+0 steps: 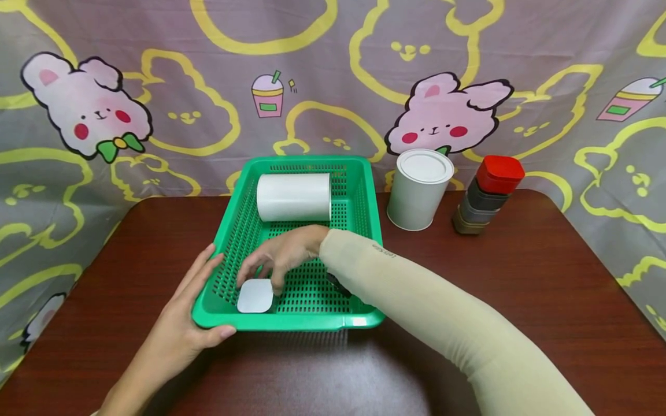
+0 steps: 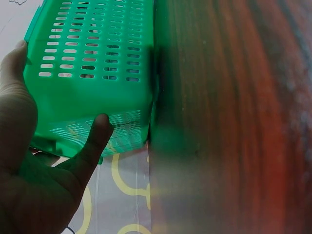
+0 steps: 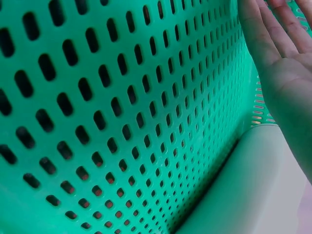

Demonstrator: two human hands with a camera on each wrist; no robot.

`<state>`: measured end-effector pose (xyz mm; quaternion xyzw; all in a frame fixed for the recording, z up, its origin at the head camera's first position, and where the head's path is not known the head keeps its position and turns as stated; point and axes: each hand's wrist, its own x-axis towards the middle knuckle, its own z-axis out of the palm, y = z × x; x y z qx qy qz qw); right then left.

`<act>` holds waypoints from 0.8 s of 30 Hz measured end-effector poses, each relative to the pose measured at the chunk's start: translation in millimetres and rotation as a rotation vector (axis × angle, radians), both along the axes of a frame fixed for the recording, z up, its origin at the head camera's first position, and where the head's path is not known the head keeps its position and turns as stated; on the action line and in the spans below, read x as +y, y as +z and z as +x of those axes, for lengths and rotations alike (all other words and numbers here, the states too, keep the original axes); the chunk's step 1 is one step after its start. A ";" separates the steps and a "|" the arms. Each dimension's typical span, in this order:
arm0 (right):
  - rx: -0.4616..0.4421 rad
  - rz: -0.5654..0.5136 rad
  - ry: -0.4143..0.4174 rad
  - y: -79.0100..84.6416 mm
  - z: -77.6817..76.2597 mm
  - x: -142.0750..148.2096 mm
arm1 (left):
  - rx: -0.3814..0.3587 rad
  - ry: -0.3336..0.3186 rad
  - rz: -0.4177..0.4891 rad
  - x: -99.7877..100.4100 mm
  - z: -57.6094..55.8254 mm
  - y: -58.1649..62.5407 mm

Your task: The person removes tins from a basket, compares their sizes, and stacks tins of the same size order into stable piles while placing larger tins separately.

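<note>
A green plastic basket (image 1: 370,202) with slotted walls stands on the table. My left hand (image 1: 182,315) grips its near left corner, thumb at the front rim and fingers along the left side. Inside the basket, my right hand (image 1: 283,254) holds a small white container (image 1: 255,296) with a rounded-square top, fingers on its left and thumb on its right. This container stands in the near left corner. A white cylindrical can (image 1: 293,197) lies on its side in the back of the basket; in the right wrist view the can (image 3: 243,190) is beside the slotted floor.
Right of the basket stands an upright white can (image 1: 418,190) with a lid. Beyond it is a stack of dark containers (image 1: 476,208) topped by a red one (image 1: 500,173). A patterned curtain (image 1: 322,63) hangs behind the brown wooden table (image 1: 546,277).
</note>
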<state>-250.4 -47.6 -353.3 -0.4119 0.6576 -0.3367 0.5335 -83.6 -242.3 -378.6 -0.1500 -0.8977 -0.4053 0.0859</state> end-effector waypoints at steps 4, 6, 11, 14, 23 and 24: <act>0.015 0.005 0.011 0.4 0.0 -0.2 | 0.006 0.001 -0.002 -0.2 -0.2 -0.3; 0.029 0.011 0.020 0.6 0.0 -0.4 | 0.009 0.002 -0.005 -0.2 -0.2 -0.2; 0.055 0.016 0.036 1.1 0.2 -0.5 | 0.014 0.005 -0.011 0.0 0.1 0.5; 0.059 0.010 0.036 0.9 0.3 -0.6 | 0.014 0.002 -0.007 0.2 0.1 0.6; 0.059 0.012 0.025 0.0 1.2 -0.4 | 0.009 0.000 -0.002 0.5 0.0 -0.7; 0.063 0.015 0.023 0.0 1.1 -0.4 | 0.008 -0.001 0.000 0.5 -0.1 -1.0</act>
